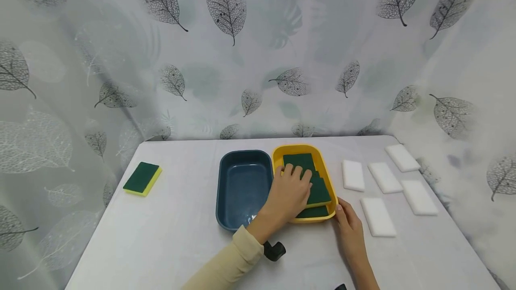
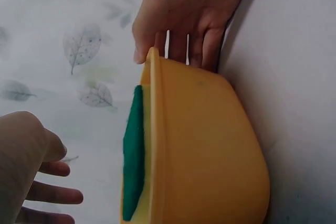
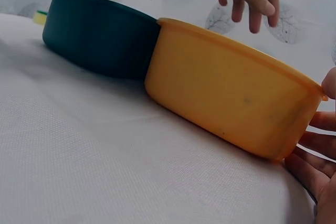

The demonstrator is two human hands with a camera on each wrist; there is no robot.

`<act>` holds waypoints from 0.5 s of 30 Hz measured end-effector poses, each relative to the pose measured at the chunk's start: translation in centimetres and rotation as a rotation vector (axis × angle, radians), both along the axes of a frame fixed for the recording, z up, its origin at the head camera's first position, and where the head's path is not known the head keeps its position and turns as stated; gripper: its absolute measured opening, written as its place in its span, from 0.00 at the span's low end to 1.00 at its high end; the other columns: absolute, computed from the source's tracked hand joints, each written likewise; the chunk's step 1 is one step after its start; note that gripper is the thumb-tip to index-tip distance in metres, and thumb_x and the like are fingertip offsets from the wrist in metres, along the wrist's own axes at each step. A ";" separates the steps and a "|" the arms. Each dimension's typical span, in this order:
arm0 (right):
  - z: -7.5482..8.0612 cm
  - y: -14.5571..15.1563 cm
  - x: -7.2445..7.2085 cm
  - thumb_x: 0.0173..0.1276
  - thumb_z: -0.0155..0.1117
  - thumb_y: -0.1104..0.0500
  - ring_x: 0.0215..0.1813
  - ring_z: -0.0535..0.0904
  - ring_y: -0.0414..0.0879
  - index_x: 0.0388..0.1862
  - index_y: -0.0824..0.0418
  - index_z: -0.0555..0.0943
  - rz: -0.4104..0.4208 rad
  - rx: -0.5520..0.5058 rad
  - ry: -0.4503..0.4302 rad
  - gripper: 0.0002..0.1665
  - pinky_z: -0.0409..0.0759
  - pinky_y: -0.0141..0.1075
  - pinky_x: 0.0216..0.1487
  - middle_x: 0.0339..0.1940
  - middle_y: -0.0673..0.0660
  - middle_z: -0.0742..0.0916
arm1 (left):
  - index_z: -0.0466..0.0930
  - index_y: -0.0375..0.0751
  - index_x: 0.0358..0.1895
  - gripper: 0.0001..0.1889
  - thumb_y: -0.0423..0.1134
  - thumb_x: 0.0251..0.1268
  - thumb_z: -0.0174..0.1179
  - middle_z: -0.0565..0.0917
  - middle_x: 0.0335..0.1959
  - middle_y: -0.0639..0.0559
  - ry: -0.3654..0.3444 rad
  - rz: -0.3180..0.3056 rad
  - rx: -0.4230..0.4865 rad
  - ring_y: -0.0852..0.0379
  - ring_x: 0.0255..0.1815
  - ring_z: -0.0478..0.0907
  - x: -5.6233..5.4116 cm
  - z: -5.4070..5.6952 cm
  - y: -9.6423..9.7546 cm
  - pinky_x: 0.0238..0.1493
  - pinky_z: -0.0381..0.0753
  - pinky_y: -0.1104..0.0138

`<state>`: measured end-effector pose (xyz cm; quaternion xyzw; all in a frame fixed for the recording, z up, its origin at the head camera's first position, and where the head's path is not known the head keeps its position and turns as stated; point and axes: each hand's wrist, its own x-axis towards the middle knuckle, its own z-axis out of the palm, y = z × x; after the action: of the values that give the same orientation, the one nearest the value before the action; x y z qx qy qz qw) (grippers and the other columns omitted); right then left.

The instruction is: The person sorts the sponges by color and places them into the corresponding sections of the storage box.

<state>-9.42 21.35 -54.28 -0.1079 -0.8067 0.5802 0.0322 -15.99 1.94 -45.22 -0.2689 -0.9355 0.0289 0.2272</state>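
My left hand (image 1: pixel 289 191) hovers over the yellow basin (image 1: pixel 278 152), its fingers loosely bent above several green-and-yellow scouring sponges (image 1: pixel 319 190) lying inside. Nothing shows between those fingers in the left wrist view, where the hand (image 2: pixel 26 166) is apart from the basin's rim. At the near right corner of the basin, my right hand (image 1: pixel 351 225) holds the rim. Its thumb is on the rim and its fingers lie against the outer wall, as the left wrist view shows. Part of the sponges is hidden beneath the left hand.
A dark blue basin (image 1: pixel 221 182) stands directly left of the yellow one, with a bare bottom. Farther left lies a single green-and-yellow sponge (image 1: pixel 142 178). Several white sponge blocks (image 1: pixel 378 217) are spread over the right side of the white table (image 1: pixel 177 236). A leaf-patterned curtain (image 1: pixel 258 57) hangs behind.
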 end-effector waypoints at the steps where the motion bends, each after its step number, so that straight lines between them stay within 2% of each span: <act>1: 0.0 0.0 0.0 0.86 0.42 0.39 0.58 0.69 0.13 0.79 0.59 0.67 0.003 0.002 -0.004 0.35 0.69 0.08 0.56 0.78 0.62 0.75 | 0.80 0.54 0.59 0.16 0.54 0.80 0.53 0.86 0.52 0.55 0.006 0.004 0.006 0.52 0.55 0.80 0.1 0.1 -0.3 0.59 0.80 0.56; 9: 0.2 0.1 0.0 0.86 0.42 0.39 0.56 0.69 0.13 0.79 0.59 0.67 -0.006 0.015 -0.014 0.35 0.68 0.08 0.54 0.78 0.62 0.75 | 0.81 0.51 0.60 0.16 0.52 0.79 0.56 0.86 0.53 0.53 0.045 0.035 0.064 0.50 0.57 0.80 0.0 0.8 -3.2 0.59 0.80 0.54; 15: 0.4 -0.1 0.1 0.86 0.41 0.39 0.58 0.68 0.14 0.79 0.59 0.67 -0.002 0.018 -0.020 0.35 0.67 0.07 0.55 0.79 0.61 0.74 | 0.82 0.49 0.62 0.17 0.50 0.78 0.58 0.86 0.54 0.51 0.053 0.108 0.159 0.48 0.56 0.79 -0.3 1.2 -6.4 0.60 0.79 0.52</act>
<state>-9.36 21.27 -53.92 -0.1143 -0.8119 0.5719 0.0257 -16.28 -4.46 -44.01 -0.1982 -0.9417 -0.0263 0.2708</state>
